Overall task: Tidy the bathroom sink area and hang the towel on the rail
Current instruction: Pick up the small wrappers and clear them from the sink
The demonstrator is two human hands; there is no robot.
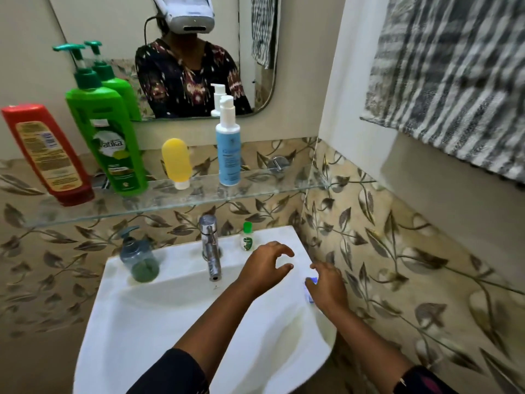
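- Towel (451,78): we find it already draped on the right wall, spread flat; the rail itself is hidden behind the cloth. We judge the hanging step done.
- Shelf (255,191): four bottles stand upright in a row — red (45,155), green (109,140), yellow (176,162) and blue (228,146), apparently so placed to keep the sink free.
- Sink (159,317): a soap pump (138,258) left of the tap (210,245), a small green-capped bottle (246,237) to its right.
- Left hand (262,268): fingers spread and curled, holding nothing, above the sink's right rear ledge near the small bottle.
- Right hand (326,284): fingers loosely open over a small blue-and-white item (311,285) at the sink's right edge; we cannot tell whether they touch it.
- Judgement: the sink's right side remains to be tidied — the blue item looks the likeliest next pick.
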